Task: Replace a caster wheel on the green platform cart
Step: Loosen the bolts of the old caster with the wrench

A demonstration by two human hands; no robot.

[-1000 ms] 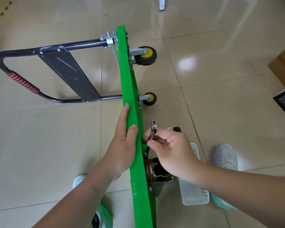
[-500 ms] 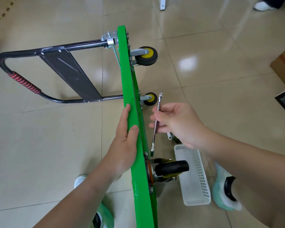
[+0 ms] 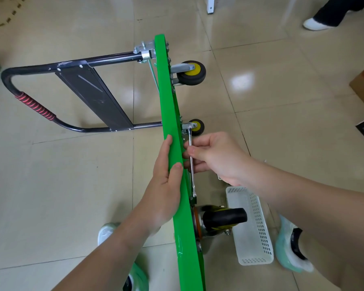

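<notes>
Head view, cart tipped on its side. The fingers [image 3: 198, 153] of the right hand [image 3: 216, 158] are curled around the shank of a slim silver wrench [image 3: 191, 164]. The wrench lies close along the underside of the cart [image 3: 170, 114]. Its ring end points to 12 o'clock at the bracket of the small caster [image 3: 197, 127], and its open end points to 6 o'clock, just above the near caster [image 3: 225, 216]. Whether the ring end sits on a bolt cannot be told.

The left hand [image 3: 166, 185] grips the upper edge of the deck from the 9 o'clock side, with the thumb over the edge and the fingers flat on the top face.

The cart has a bright green deck standing on edge on the tiled floor [image 3: 51, 185], running from 12 to 6 o'clock through the centre. Its black tubular handle [image 3: 51, 114], with a red-wound grip and a dark plate, lies flat toward 9 o'clock. All casters project toward 3 o'clock. The far caster [image 3: 190, 72] and the small caster have black tyres and yellow hubs in silver forks. The near caster shows a black tyre, a yellow hub and an orange ring at its mount.

A white perforated basket [image 3: 254, 227] lies on the floor at 5 o'clock, beside the near caster.
</notes>
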